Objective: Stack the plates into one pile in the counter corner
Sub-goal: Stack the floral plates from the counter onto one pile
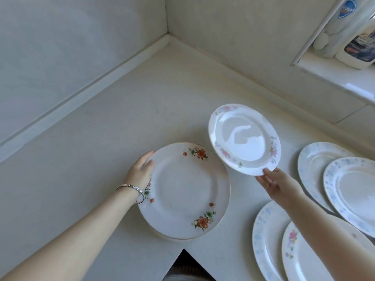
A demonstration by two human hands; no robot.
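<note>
A plate with orange flowers (184,189) lies on top of another plate on the cream counter (101,138), near the inner front edge. My left hand (141,171), with a bracelet on the wrist, grips its left rim. A white plate with pink flowers (244,138) is tilted in the air to the right of it, held at its lower rim by my right hand (276,184). Three blue-patterned plates (316,165) (353,189) (267,238) and one pink-flowered plate (304,256) lie overlapping on the counter at the right, partly hidden by my right forearm.
The counter corner (168,37) is at the top centre, where two pale walls meet. A window ledge (334,78) at the upper right carries bottles (357,37). The counter's inner front edge forms a notch (183,250) at the bottom centre.
</note>
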